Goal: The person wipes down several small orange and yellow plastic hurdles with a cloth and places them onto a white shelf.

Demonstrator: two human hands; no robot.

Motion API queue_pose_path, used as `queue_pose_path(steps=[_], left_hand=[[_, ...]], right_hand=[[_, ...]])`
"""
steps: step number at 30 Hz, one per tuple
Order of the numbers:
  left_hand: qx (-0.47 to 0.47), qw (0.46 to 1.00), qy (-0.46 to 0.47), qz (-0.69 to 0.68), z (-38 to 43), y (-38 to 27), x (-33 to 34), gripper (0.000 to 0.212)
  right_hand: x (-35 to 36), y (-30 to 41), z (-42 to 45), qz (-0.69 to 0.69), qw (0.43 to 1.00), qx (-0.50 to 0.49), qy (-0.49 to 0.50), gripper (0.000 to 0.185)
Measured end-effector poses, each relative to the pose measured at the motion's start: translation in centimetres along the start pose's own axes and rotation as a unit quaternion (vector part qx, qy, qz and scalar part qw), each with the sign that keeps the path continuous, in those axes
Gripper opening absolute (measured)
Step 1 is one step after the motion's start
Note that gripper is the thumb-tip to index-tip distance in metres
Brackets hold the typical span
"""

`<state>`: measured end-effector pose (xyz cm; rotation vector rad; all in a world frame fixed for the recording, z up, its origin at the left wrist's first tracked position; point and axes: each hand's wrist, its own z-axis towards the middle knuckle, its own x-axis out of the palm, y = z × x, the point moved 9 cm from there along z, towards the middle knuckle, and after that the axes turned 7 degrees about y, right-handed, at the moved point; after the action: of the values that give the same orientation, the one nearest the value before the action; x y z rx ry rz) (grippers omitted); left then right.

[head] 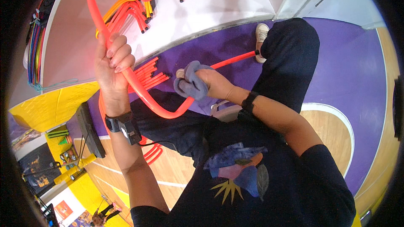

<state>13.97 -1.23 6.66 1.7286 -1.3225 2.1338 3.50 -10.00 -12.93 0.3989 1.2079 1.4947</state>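
Observation:
My left hand [115, 56] is closed around a bent orange-red plastic tube [145, 96], which looks like part of a training hurdle. The tube loops up past the hand at upper left and curves below it towards my right hand [214, 83]. A grey-blue cloth [192, 83] is gripped in my right hand and wrapped about the tube. Beyond the cloth the tube runs straight to a black end cap [256, 52] near my shoe [262, 36]. How firmly the fingers press under the cloth is hidden.
Orange-red tubes with black caps [151, 74] lie beside my leg. More orange and yellow tubes [129, 9] rest near the white wall [202, 9]. A dark bench-like block [90, 129] stands left on the court floor. Another person [102, 216] is far off at lower left.

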Motion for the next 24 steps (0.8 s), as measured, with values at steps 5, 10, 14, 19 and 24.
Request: queue_pose_path(steps=[5, 10, 14, 19, 24], left_hand=[[-0.008, 1.0, 0.015, 0.007, -0.6, 0.0, 1.9, 0.025], [0.012, 0.996, -0.034, 0.084, -1.2, -0.8, 1.7, 0.022], [0.037, 0.965, -0.14, 0.217, -2.3, -2.3, -1.1, 0.021], [0.045, 0.93, -0.209, 0.298, -2.2, -4.9, -1.5, 0.028], [0.01, 0.9, -0.259, 0.351, -2.1, -4.3, -3.8, 0.029]], right_hand=[[1.4, -5.5, -2.3, 0.102, 0.98, 0.17, 0.001, 0.032], [3.4, -8.5, -3.4, -0.323, 0.93, 0.151, 0.092, 0.021], [1.4, -7.6, -3.7, -0.518, 0.835, 0.149, 0.112, 0.019], [-6.4, -10.7, -5.3, -0.379, 0.801, 0.442, 0.138, 0.02], [-9.7, -11.0, -5.8, -0.246, 0.824, 0.503, 0.08, 0.018]])
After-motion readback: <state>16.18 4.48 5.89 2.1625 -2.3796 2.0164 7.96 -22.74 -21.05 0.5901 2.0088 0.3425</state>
